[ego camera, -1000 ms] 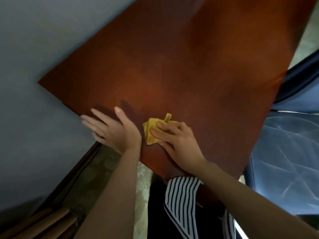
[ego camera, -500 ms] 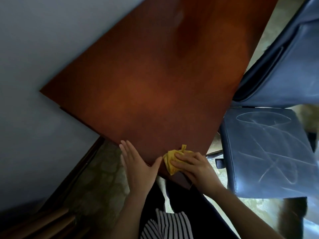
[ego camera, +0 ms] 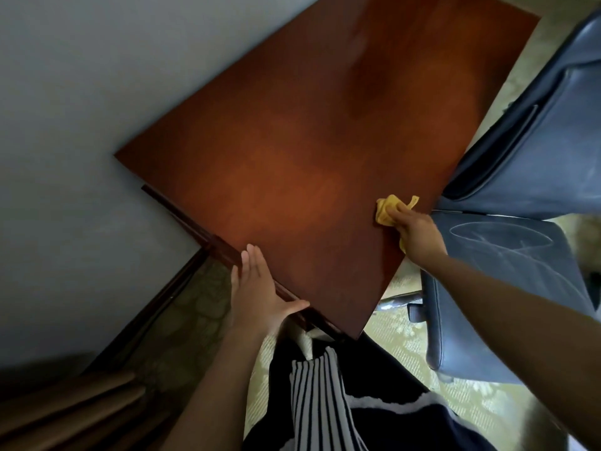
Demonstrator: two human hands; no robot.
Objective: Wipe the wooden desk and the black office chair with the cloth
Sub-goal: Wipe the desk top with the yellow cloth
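As two hands (ego camera: 260, 294) (ego camera: 418, 237) reach one desk (ego camera: 292, 157), the right grips one cloth (ego camera: 386, 210).

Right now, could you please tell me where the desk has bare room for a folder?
The desk shows bare wood across its middle and far end, from the wall to the chair. Occupied: the chair-side edge, where the right hand holds the cloth, and the near edge, where the left hand rests flat.
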